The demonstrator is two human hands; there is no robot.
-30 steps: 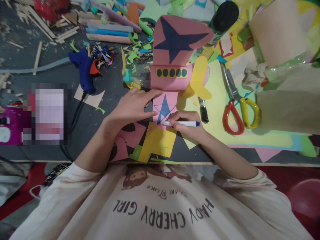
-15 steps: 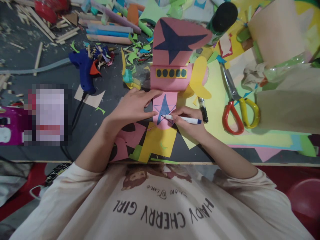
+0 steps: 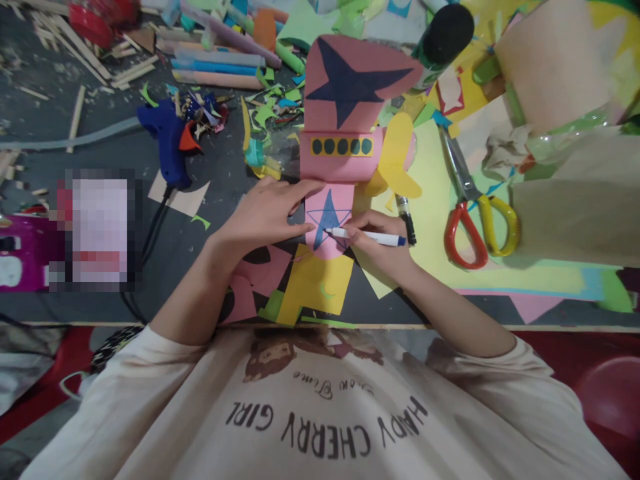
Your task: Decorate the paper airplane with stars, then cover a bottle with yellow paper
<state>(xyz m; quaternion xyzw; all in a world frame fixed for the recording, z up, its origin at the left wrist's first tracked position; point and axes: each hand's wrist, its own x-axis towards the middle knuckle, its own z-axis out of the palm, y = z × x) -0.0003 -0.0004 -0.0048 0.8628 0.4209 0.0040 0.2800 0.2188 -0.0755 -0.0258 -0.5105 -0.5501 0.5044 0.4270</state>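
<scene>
A pink paper aeroplane [image 3: 345,150] lies on the dark table, with a dark star on its far wing and a row of dark dots on a yellow strip. On its near wing [image 3: 330,223] a blue star is partly coloured in. My left hand [image 3: 265,213] lies flat, fingers stretched out, pressing the near wing's left edge. My right hand [image 3: 375,243] pinches a white marker with a blue end [image 3: 367,236], its tip touching the star.
Red-and-yellow scissors [image 3: 475,213] lie to the right on yellow paper. A blue glue gun [image 3: 167,140] sits to the left, its cord running toward me. A black marker [image 3: 406,219] lies beside my right hand. Paper scraps, rolled paper tubes and wood sticks litter the far side.
My right hand has moved the marker up from the wing's lower edge, so its tip is now inside the star. My left hand has stayed put.
</scene>
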